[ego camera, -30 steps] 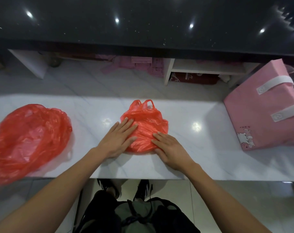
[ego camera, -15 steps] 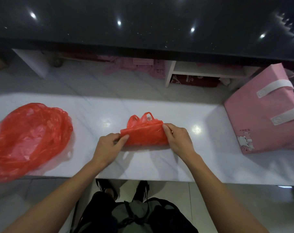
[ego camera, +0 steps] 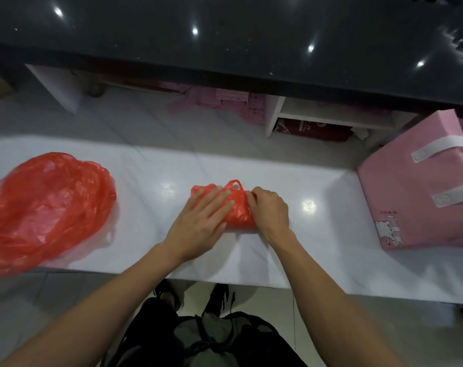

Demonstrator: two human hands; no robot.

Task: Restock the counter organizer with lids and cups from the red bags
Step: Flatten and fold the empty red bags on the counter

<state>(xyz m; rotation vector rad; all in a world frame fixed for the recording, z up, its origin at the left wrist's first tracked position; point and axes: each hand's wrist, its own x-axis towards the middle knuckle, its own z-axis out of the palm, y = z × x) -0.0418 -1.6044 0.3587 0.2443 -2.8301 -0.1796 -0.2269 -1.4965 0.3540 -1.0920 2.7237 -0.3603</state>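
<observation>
Both hands are on the small red bag [ego camera: 238, 207], folded into a compact bundle on the white counter [ego camera: 278, 255]. The left hand [ego camera: 201, 221] lies flat over it, fingers straight, pressing it down; the right hand [ego camera: 271, 210] curls round the bundle's right end, pinching the plastic. Well off to the left of the grip, a second red bag [ego camera: 47, 205] sprawls loose and slack. Both look emptied, so I'd judge the restocking nearly done, only tidying left. Far right stands a pink bag [ego camera: 421, 197]. No organizer, lids or cups in sight.

White marble counter [ego camera: 317, 250] — dark ledge [ego camera: 225, 49]
</observation>
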